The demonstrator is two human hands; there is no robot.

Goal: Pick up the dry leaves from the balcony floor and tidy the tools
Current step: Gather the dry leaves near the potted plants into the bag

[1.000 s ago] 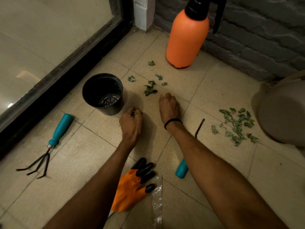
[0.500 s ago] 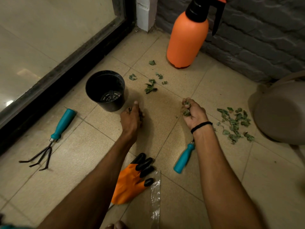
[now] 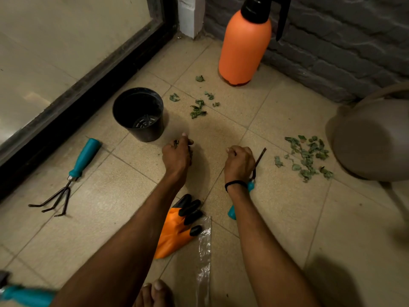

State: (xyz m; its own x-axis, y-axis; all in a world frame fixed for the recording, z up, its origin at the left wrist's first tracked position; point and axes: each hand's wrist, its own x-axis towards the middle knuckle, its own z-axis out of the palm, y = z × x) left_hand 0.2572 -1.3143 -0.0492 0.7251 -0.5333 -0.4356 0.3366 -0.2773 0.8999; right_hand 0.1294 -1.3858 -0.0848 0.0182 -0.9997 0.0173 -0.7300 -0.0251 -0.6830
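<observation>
Fingers [image 3: 185, 138] of the left hand [image 3: 177, 155] curl round a clutch of dry leaves [image 3: 176, 143], with dark scraps showing past the knuckles. The hand sits just beside the black pot [image 3: 141, 134], whose open mouth lies ahead and to the left of those fingers. The right hand [image 3: 240, 161], farther from the pot on its right side, is closed in a fist with only a dark sliver showing at the fingertips, apparently a few more scraps. It rests over a teal-handled tool [image 3: 260, 158], whose long axis runs from the person's side out toward the wall. The left hand is plainly the nearer to the pot, and a short lift up and left looks enough to drop its catch inside. Beyond the pot to its right a small cluster [image 3: 198, 110] of leaves remains on the tiles. The large scatter [image 3: 306, 156] lies well apart from the pot, past the right hand, which looks better placed for it. A hand rake [image 3: 73, 173] lies on the pot's left, its handle pointing back toward the pot, not yet tidied.
</observation>
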